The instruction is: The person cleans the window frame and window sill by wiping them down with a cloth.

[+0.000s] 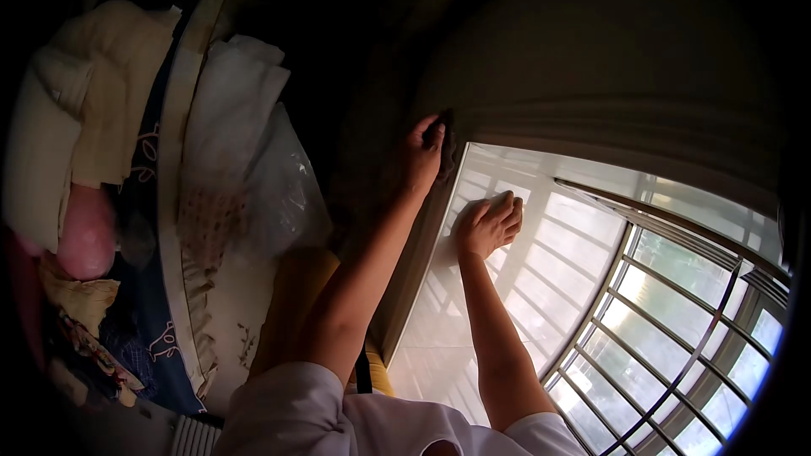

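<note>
My left hand (422,154) is closed round a dark cloth (447,149), held against the side edge of a white windowsill near its far corner. Much of the cloth is lost in shadow. On the glossy sill (541,245) rests my right hand (490,226), fingers bent and slightly apart, with nothing seen in it. Bar shadows and sunlight fall across the sill around this hand.
A window with metal bars (667,325) stands at the right. Dark curtain-like fabric (625,114) hangs beyond the sill. To the left, a bed edge (173,228) carries folded cream cloth (118,76), a pink item (86,232) and clothes. Clear plastic (291,190) lies beside it.
</note>
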### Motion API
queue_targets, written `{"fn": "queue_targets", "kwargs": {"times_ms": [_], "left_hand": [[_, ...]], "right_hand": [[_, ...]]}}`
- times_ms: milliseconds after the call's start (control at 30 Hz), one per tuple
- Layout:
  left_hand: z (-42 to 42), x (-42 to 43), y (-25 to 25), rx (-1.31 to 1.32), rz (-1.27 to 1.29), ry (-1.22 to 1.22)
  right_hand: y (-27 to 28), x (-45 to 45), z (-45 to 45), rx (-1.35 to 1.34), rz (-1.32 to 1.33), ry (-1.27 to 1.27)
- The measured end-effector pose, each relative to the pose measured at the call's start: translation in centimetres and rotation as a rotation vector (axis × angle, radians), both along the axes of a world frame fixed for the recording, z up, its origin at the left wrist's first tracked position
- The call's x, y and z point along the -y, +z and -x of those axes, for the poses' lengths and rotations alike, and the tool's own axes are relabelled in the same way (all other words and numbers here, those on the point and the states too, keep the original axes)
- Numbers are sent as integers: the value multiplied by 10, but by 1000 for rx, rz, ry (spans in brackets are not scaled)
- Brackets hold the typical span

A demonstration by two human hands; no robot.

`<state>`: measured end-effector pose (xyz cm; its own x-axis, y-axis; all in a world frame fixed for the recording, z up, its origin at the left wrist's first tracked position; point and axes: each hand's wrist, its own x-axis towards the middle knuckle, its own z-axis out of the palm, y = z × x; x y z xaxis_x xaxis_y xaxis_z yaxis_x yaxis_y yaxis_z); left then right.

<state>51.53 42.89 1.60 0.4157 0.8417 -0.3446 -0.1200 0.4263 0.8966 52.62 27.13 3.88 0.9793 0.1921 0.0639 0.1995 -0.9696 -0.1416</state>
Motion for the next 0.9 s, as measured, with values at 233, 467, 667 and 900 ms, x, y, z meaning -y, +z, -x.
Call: {"fn": "queue_targets", "kwargs": {"times_ms": [233, 467, 667, 900], "left_hand": [[-41, -26, 94, -98, 284, -253], [-59, -15, 118, 219, -563, 13], [-55, -15, 67, 7, -392, -20], [-48, -31, 176, 260, -561, -54]], "right_hand": [[-1, -3, 0, 23, 17, 5], [2, -3, 0, 8, 23, 4], [2, -5, 1, 5, 30, 14], [-4, -3, 1, -35, 33, 2]]}}
